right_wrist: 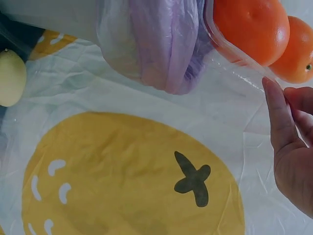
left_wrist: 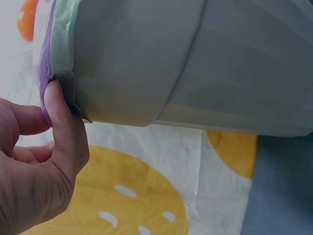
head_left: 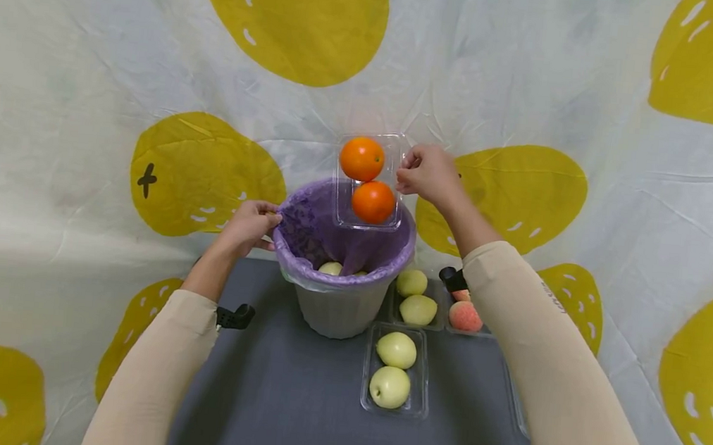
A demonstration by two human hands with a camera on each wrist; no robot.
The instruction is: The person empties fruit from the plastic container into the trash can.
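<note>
A grey bin (head_left: pixel 337 309) lined with a purple bag (head_left: pixel 317 230) stands on the dark table. My left hand (head_left: pixel 249 227) pinches the bag's left rim (left_wrist: pixel 49 88) between thumb and fingers. My right hand (head_left: pixel 427 173) pinches the far right corner of a clear plastic tray (head_left: pixel 369 181) tilted above the bin's mouth, with two oranges (head_left: pixel 362 158) in it. The right wrist view shows the oranges (right_wrist: pixel 252 27) in the tray (right_wrist: pixel 234 61) beside my fingers (right_wrist: pixel 279 115). Pale green fruit (head_left: pixel 330 268) lies inside the bin.
Right of the bin sit clear trays: one with two green apples (head_left: pixel 393 367), one with two more (head_left: pixel 416 298), one with a peach (head_left: pixel 466 315). An empty clear tray (head_left: pixel 515 406) lies under my right forearm. A white cloth with yellow fruit prints surrounds the table.
</note>
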